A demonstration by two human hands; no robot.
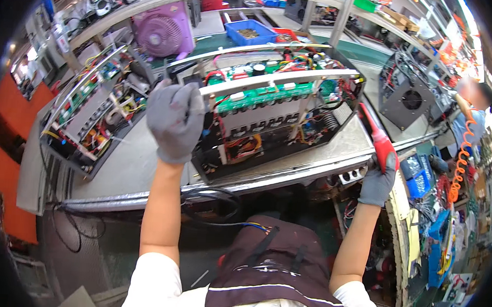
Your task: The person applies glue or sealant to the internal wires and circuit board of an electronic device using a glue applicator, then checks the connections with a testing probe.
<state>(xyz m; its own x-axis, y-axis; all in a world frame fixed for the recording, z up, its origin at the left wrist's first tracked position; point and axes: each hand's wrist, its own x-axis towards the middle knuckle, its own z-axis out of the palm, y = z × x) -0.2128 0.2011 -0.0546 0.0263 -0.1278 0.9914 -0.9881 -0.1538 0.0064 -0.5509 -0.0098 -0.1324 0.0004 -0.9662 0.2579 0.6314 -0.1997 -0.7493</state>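
An opened electronics chassis [269, 133] with green circuit boards, wiring and a dark metal frame stands on the bench before me. A pale metal bar [283, 77] runs along its near top edge. My left hand [175, 119], in a grey glove, is closed round the left end of this bar. My right hand [379, 180], also gloved, is wrapped round a red hand tool [381, 139] with a slim tapered end. The tool points up and away beside the chassis's right end, apart from it; its exact kind is unclear.
Another open chassis [95, 106] stands at left, and a dark unit with a fan [409, 101] at right. Behind are a purple fan [162, 29] and a blue bin [250, 32] of small parts. A black cable [216, 199] hangs at the bench edge. A person [470, 118] is at far right.
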